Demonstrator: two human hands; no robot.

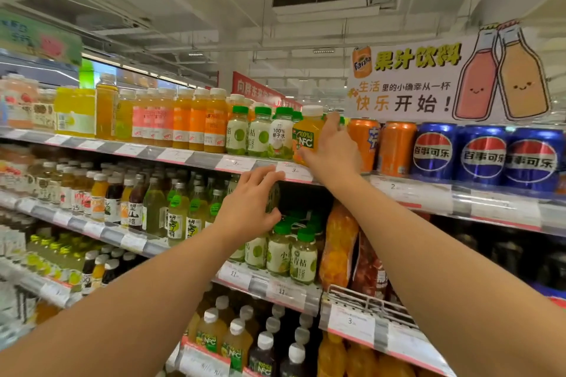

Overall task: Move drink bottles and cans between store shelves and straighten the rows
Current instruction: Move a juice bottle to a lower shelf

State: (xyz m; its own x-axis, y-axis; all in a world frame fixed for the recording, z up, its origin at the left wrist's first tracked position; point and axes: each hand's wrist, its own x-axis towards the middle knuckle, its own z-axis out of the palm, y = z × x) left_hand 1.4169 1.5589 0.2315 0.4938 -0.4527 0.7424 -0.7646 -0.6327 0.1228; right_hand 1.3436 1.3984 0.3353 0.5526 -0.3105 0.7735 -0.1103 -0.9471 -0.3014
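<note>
Orange NFC juice bottle (307,138), white-capped, stands at the front edge of the top shelf (196,159), between the green-capped coconut-water bottle (280,135) on its left and the orange cans (364,144) on its right. The right hand (332,147) wraps its side, thumb low on the label and fingers reaching round the far side, so the bottle is clamped. The left hand (254,199) is one tier lower, fingers curled round a dark item (273,197) just under the top shelf's price rail; what that item is cannot be told, as the hand covers most of it.

Progress, as judged: the orange bottle sits among green-capped bottles, apart from the white-capped orange juice row (196,119) further left, so it is either arriving or about to leave; the placement looks unfinished. Both hands being occupied suggests the work is mid-course. The blue Pepsi cans (484,156) stand in an even front row, labels forward.

Contents by tier: the top shelf carries juices at left, green-capped bottles at centre, cans at right. The second shelf (92,228) holds slim glass bottles (180,211) of green and dark drinks. Below, small green-capped lime bottles (291,254) stand beside hanging snack bags (338,245). The lowest visible tier holds larger NFC bottles (235,343).
</note>
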